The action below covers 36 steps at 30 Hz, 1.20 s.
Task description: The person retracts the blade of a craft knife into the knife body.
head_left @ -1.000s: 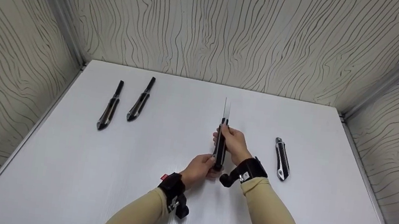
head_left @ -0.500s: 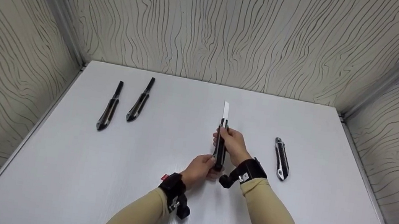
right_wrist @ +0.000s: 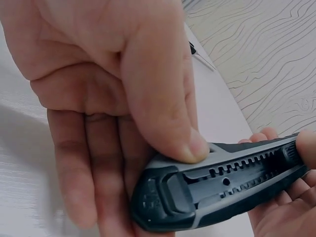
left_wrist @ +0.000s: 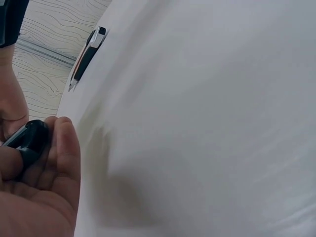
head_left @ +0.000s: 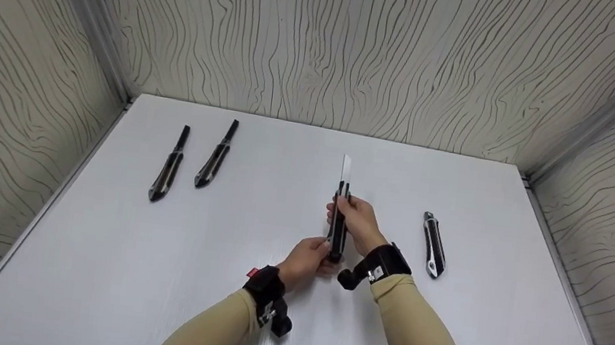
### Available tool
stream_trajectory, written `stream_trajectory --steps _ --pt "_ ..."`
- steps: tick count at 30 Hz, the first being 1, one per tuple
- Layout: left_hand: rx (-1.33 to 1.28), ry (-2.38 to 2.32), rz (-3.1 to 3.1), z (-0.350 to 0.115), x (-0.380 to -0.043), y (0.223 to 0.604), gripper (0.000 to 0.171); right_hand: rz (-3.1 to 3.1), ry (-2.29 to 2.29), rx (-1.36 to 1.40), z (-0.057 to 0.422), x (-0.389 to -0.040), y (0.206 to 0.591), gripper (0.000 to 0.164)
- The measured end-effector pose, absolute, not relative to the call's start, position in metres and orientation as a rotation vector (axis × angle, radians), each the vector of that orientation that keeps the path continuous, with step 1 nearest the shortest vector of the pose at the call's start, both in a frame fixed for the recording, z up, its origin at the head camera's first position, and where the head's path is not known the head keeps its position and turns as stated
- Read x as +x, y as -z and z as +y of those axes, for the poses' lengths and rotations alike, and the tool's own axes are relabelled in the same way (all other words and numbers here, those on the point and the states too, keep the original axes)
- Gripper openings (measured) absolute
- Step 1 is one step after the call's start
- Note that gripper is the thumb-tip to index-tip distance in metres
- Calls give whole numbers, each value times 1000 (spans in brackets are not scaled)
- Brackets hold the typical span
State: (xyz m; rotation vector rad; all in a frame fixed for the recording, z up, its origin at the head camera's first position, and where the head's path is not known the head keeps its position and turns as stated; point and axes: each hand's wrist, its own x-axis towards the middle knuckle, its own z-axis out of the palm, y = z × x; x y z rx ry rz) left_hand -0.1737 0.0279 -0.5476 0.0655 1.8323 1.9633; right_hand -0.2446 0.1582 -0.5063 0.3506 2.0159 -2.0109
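Both hands hold a utility knife (head_left: pixel 337 237) over the middle of the table, its pale blade (head_left: pixel 346 168) extended and pointing away. My right hand (head_left: pixel 361 221) grips the front of the handle, thumb along the top. In the right wrist view that thumb (right_wrist: pixel 307 149) lies at the ridged slider (right_wrist: pixel 290 154). My left hand (head_left: pixel 305 260) pinches the handle's tail end between thumb and fingers. The left wrist view shows the dark tail cap (left_wrist: pixel 35 136) against those fingers. The blade is out of sight in both wrist views.
Two more utility knives, one (head_left: pixel 166 175) at far left and another (head_left: pixel 215 160) beside it, lie with dark blades extended. A further knife (head_left: pixel 434 245) lies on the right, no blade visible in the head view. Wood-grain panels (head_left: pixel 324 44) border the white table (head_left: pixel 93 263).
The knife has shifted very slightly left in both hands. Its blade now shows more of its bright flat side and looks a little shorter. The other knives have stayed put.
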Motion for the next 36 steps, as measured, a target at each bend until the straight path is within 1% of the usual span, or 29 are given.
stream_trajectory --steps 5,12,18,25,33,36 --pt "51 -1987 1826 28 -174 549 31 1999 2023 321 159 -243 505 36" --pt "58 -1980 1868 26 -174 550 32 2068 1968 205 162 -241 505 41" --pt "63 -2000 1857 26 -175 548 31 2159 1882 212 166 -240 507 43" --pt "52 -2010 1828 27 -175 549 31 2123 1898 232 167 -241 509 41" --pt "65 -2027 1824 27 -176 550 32 2069 1924 239 165 -239 507 45" --pt "72 -2029 1823 27 -175 549 32 2063 1928 244 164 -239 507 45"
